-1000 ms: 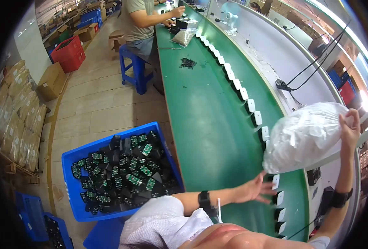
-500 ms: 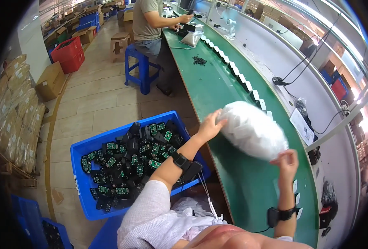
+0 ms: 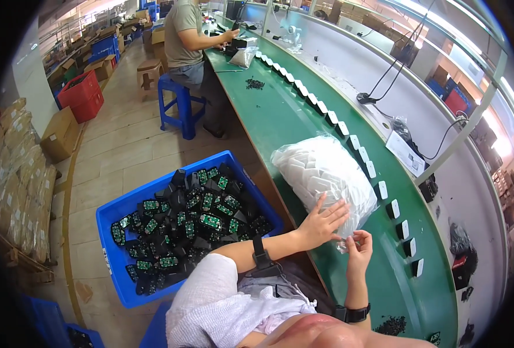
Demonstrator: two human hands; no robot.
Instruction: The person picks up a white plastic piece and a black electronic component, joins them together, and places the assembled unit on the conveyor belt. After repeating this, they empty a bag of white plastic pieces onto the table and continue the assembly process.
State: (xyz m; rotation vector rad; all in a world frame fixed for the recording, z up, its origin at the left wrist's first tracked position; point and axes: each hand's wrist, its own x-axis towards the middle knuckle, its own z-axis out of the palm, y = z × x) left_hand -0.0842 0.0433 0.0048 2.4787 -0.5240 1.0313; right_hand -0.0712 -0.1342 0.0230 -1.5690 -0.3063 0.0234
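Bulging clear plastic bag lies on the green bench

The plump, creased bag (image 3: 326,174), packed with flat white pieces, rests on the bench (image 3: 268,119), its narrow gathered end toward the person. The left hand (image 3: 322,223) presses against its near side with fingers spread; the right hand (image 3: 359,249), close beside it, pinches the gathered end. Just right of the bag runs a curved row of white-topped black casings (image 3: 363,155); whether they touch it is unclear. A blue crate (image 3: 107,217) of black housings with green circuit boards (image 3: 210,221) stands left of the bench.
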